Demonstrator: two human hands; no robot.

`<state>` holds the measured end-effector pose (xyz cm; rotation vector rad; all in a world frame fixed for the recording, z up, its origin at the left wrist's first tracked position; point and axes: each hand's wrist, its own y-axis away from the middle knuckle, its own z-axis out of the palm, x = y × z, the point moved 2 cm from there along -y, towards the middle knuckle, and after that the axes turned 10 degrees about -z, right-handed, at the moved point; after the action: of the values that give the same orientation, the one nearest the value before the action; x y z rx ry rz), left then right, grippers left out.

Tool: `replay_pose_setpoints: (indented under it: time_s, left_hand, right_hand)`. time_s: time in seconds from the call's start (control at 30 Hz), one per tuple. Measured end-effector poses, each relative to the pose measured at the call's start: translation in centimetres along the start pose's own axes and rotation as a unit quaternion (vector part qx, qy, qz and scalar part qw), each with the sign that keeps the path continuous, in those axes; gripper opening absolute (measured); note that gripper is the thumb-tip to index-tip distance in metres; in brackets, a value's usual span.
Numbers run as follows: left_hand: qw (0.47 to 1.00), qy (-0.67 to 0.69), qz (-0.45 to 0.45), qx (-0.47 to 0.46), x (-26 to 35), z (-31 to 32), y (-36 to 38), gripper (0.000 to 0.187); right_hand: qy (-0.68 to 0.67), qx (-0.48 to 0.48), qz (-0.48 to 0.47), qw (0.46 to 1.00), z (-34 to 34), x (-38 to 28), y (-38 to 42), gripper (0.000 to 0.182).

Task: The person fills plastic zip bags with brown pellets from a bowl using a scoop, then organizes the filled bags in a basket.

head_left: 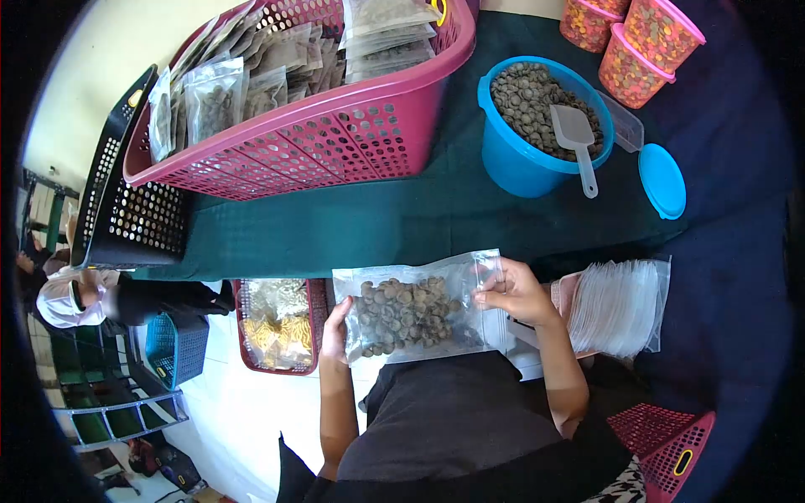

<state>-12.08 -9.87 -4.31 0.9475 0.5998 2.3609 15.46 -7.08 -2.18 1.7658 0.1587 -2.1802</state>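
Observation:
A clear zip pouch [411,314] filled with small round grey-brown pieces lies flat across my lap at the table's near edge. My left hand [336,329] grips its left end, thumb on top. At the upper right corner, my right hand [517,293] pinches the pouch between thumb and fingers. Beyond it on the table, a blue tub [524,163] is full of the same pieces, and a clear plastic scoop [573,134] rests on them. To the right of my right hand is a stack of flat empty pouches [616,306].
A pink basket [360,147] of filled pouches stands on the green cloth [335,226], beside a black basket [142,222]. Right of the tub lie a blue lid [662,180] and pink-lidded tubs [641,67]. A crate [316,323] sits below left; another person [159,298] stands farther left.

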Motion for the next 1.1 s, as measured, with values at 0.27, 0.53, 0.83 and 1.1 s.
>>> replay_pose_setpoints:
  time_s: [0.27,0.53,0.83,1.1]
  left_hand:
    - [1.0,0.0,0.005,0.0,0.0,0.1,-0.2,0.039]
    - [1.0,-0.013,-0.016,0.005,-0.2,0.0,-0.6,0.039]
    - [0.999,-0.016,-0.028,-0.003,0.0,0.7,-0.4,0.04]
    - [1.0,-0.011,-0.022,0.015,0.1,-1.0,-0.5,0.039]
  right_hand:
    - [-0.005,0.001,0.026,1.0,-0.2,0.4,-0.4,0.029]
    - [0.084,0.021,-0.044,0.995,-0.2,-0.5,-0.9,0.035]
    - [0.087,0.032,-0.028,0.995,-0.5,0.3,-0.8,0.023]
    - [0.075,0.051,-0.044,0.995,0.5,0.0,-1.1,0.007]
